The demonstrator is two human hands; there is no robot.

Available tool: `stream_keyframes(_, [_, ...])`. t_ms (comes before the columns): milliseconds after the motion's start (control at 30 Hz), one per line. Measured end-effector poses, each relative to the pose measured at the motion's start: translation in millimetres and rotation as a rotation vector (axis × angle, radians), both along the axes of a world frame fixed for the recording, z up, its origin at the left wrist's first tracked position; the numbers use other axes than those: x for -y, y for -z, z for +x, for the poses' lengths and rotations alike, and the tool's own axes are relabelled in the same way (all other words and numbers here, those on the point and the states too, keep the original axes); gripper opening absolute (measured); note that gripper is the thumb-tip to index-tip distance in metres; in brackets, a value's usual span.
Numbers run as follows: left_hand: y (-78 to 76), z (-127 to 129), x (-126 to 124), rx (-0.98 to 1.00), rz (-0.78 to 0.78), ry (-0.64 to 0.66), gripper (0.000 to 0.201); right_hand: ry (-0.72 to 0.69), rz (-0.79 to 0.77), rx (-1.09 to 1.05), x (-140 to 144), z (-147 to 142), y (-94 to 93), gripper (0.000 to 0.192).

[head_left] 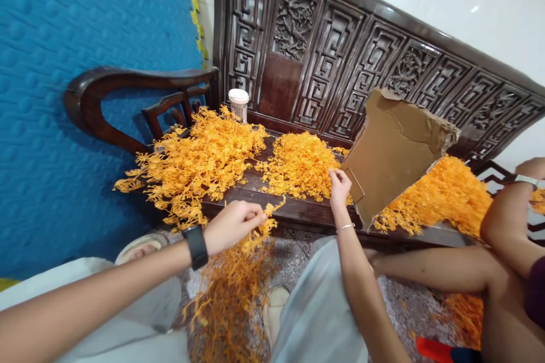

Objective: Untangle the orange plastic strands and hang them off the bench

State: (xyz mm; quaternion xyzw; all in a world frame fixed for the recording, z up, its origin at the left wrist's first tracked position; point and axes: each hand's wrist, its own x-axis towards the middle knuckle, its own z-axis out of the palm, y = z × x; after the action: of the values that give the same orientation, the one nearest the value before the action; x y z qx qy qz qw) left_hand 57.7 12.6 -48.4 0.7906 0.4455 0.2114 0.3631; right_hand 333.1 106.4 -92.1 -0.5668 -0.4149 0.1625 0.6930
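Note:
My left hand (238, 226), with a dark watch at its wrist, pinches a stringy orange plastic piece (272, 211) above the floor pile. My right hand (339, 186) is at the right edge of the middle pile of small orange pieces (304, 161). Its fingers are drawn together, and whatever they may hold is too small to make out. To the left, a larger heap of stringy orange pieces (204, 159) spreads over the bench seat and its front edge. Below my left hand, more orange strands (234, 300) lie between my legs.
A cardboard sheet (392, 147) leans upright beside my right hand, with another orange pile (438, 201) behind it. The carved wooden bench back (293, 76) rises behind. A white-lidded container (239, 103) stands at the back. Another person's arm (511, 221) and leg are at right.

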Motion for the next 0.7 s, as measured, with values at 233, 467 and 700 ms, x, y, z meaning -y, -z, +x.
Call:
stream_keyframes(233, [14.9, -40, -23, 0.011, -0.101, -0.066, 0.032, -0.259, -0.307, -0.026, 1, -7, 18.9, 0.025])
stream_keyframes(467, [9.1, -51, -18, 0.035, -0.156, -0.069, 0.033, -0.327, -0.356, -0.002, -7, -18, 22.6, 0.033])
stream_keyframes(700, [10.6, -48, -20, 0.18, -0.217, -0.067, 0.03, -0.614, -0.362, -0.013, 10, -55, 19.4, 0.026])
